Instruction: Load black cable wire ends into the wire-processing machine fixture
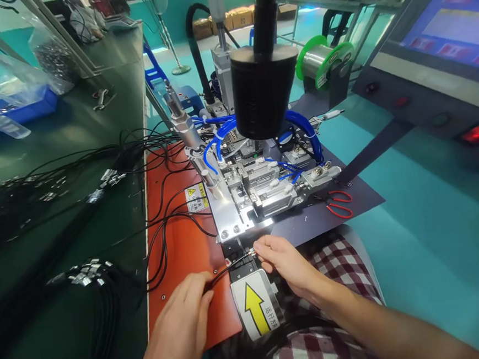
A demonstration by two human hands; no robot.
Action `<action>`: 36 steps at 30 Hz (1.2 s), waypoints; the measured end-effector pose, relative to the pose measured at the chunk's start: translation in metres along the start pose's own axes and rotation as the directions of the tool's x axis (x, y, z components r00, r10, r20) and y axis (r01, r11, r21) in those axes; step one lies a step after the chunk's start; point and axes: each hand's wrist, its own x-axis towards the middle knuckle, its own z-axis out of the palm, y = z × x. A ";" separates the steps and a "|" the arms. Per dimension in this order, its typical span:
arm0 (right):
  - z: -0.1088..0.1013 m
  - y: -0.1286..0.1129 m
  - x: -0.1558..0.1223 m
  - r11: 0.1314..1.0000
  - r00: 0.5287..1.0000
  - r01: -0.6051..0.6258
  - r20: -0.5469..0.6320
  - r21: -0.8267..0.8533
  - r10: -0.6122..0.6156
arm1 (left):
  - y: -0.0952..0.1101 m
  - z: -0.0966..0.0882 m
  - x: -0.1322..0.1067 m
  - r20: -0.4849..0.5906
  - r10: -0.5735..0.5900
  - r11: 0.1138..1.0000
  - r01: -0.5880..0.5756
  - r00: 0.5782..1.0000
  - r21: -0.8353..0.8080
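My right hand (285,261) pinches the small metal connector (251,251) at the end of a thin black cable (225,270), just in front of the machine's metal fixture plate (234,213). Fingers of my left hand (184,322) are closed on the same cable a little further back, over the orange mat (186,244). Just below the connector sits a small black holder (240,268), and a grey cover with a yellow arrow label (255,306) lies between my hands.
A black cylinder (262,92) hangs over the fixture with blue air hoses (220,139) around it. Many black cables with metal ends (89,271) lie on the green bench at left. Red-handled scissors (339,204) lie right of the fixture. A solder spool (323,59) and a screen (455,24) stand at right.
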 end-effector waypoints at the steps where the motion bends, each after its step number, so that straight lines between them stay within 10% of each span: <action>1: 0.001 -0.001 -0.001 1.000 1.000 -0.002 0.006 0.002 0.002 | -0.005 -0.001 -0.009 0.026 -0.046 0.999 0.046 0.999 0.003; 12: 0.004 -0.003 -0.004 0.999 0.999 0.037 0.006 -0.033 -0.037 | -0.026 0.009 0.018 -0.019 0.151 0.930 -0.135 0.988 0.341; 19: 0.005 0.000 -0.003 0.987 0.994 0.105 0.001 -0.120 -0.106 | 0.015 0.038 0.011 -0.051 0.146 0.967 -0.132 0.988 0.219; 28: 0.001 -0.003 -0.008 0.911 0.961 0.245 -0.043 -0.332 -0.274 | 0.013 0.036 0.029 -0.099 0.246 0.969 -0.244 0.964 0.039; 36: 0.005 -0.005 -0.003 0.974 0.994 0.104 -0.005 -0.200 -0.107 | 0.011 0.039 0.028 -0.108 0.261 0.965 -0.258 0.959 0.042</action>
